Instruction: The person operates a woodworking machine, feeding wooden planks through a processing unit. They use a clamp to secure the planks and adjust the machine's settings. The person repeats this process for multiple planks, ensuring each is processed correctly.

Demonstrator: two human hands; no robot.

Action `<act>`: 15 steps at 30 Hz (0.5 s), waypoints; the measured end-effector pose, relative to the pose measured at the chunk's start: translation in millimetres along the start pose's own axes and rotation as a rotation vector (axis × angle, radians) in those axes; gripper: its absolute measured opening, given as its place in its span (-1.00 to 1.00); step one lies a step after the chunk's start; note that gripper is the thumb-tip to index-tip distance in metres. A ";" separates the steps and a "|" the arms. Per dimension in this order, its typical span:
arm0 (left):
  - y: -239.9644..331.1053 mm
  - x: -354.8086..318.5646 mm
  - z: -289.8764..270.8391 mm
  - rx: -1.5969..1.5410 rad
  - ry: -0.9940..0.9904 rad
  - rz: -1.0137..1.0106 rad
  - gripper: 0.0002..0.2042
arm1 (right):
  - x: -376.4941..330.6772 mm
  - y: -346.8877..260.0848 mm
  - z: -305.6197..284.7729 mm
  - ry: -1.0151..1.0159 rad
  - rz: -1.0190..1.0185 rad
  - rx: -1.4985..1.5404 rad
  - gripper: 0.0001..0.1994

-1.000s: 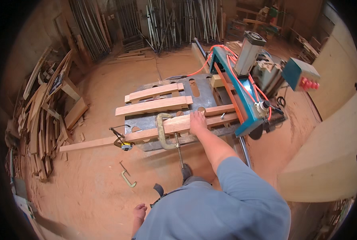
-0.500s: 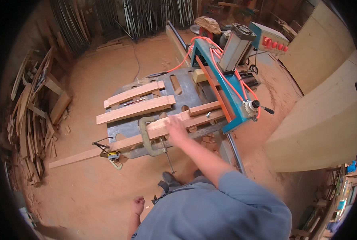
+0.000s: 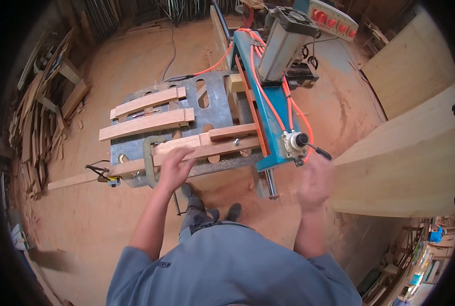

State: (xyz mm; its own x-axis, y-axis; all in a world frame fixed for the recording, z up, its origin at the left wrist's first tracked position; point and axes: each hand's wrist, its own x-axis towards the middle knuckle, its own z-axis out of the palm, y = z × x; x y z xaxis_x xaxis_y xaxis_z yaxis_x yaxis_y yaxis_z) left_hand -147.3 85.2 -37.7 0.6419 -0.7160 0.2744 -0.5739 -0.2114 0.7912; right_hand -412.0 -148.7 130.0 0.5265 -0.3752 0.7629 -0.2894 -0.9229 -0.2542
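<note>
My left hand is over the front wooden rail, fingers stretched and thumb apart; whether it touches the wood I cannot tell. Just left of it, a C-clamp grips that rail on the metal table. A short pale wood piece lies against the rail's far side, its right end meeting a darker strip. My right hand, smeared by motion, is raised just below the black lever of a valve on the teal machine beam.
Two notched boards and a slim pencil-like tool lie farther back on the slotted metal table. A small black-and-yellow clamp hangs by the left end. Orange hoses run along the beam. Large plywood sheets lean at right.
My right hand has left the pale wood piece and swung right toward the lever. My left hand has risen from low at the left to the rail. The view has shifted right.
</note>
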 end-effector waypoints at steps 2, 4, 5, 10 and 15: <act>0.9 40.8 37.1 0.009 -0.019 -0.009 -0.63 | 16.8 30.0 -14.1 0.057 0.057 -0.127 -0.83; -24.8 64.3 80.7 -0.005 -0.031 -0.062 -0.63 | 28.0 49.3 -17.5 0.030 0.092 -0.162 -0.85; -33.7 74.0 98.6 -0.016 -0.044 -0.081 -0.62 | 29.5 58.0 -17.0 -0.029 0.116 -0.149 -0.84; -45.1 81.1 125.3 0.002 -0.090 -0.088 -0.63 | 22.3 33.3 -5.7 -0.207 0.599 0.121 -0.77; -30.0 79.3 121.6 0.024 -0.021 -0.054 -0.70 | -6.2 1.5 11.3 -0.132 0.070 -0.004 -0.70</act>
State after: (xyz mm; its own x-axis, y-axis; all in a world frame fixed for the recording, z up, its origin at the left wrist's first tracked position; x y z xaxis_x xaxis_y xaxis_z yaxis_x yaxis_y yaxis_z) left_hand -141.0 -46.2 -106.1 0.6619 -0.7167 0.2196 -0.5509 -0.2664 0.7909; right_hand -406.6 -148.8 118.2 0.6058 -0.4468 0.6584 -0.3321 -0.8939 -0.3010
